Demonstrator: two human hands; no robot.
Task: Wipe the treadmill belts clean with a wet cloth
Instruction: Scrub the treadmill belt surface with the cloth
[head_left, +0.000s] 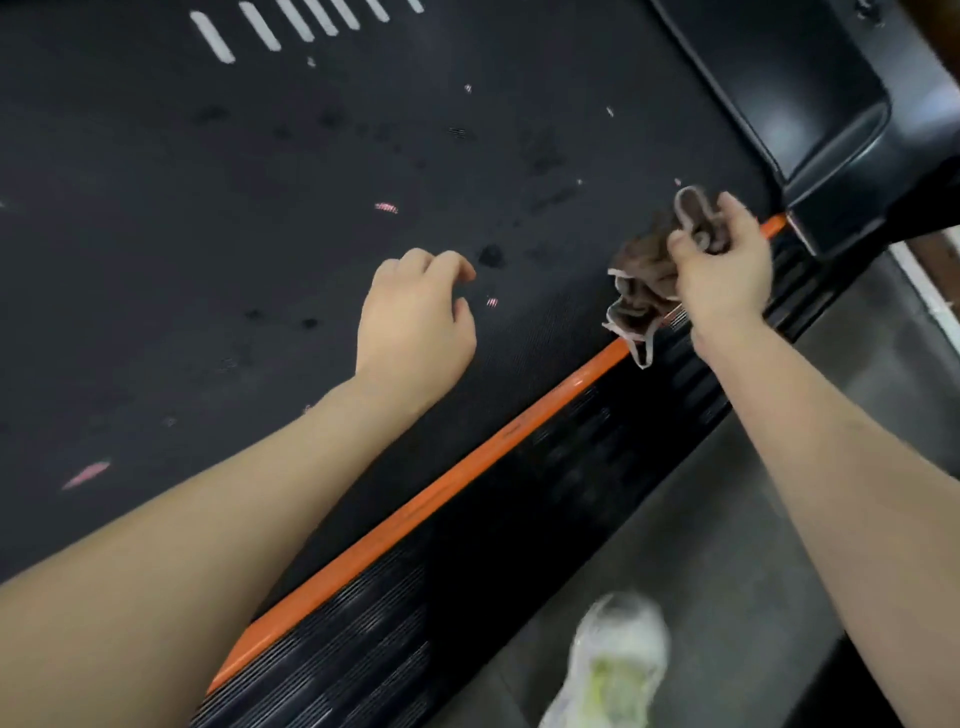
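**Cloth bunched in the right grip at the belt's edge**

The right grip (722, 265) is closed round a brown cloth (644, 291) with pale trim. The fingers pinch a fold at the top while the rest hangs crumpled below the palm. The left grip (415, 322) holds nothing, its fingers loosely curled above the treadmill belt (260, 208); whether it touches the surface I cannot tell.

The cloth hangs over the right edge of the belt, its lowest loop of trim crossing the orange strip (441, 483) beside the ribbed side rail (519, 545). It looks soft, limp and light, and probably sags more when wet. A pinch at one fold lets the tail drag, so a full handful, or a flat palm pressing it down, should wipe better.

Dark spots (491, 255) dot the belt near the left grip, and pale flecks lie further out. The black motor cover (789, 88) is beyond the right grip, and a blurred light shoe (618, 660) stands on the grey floor (727, 519).
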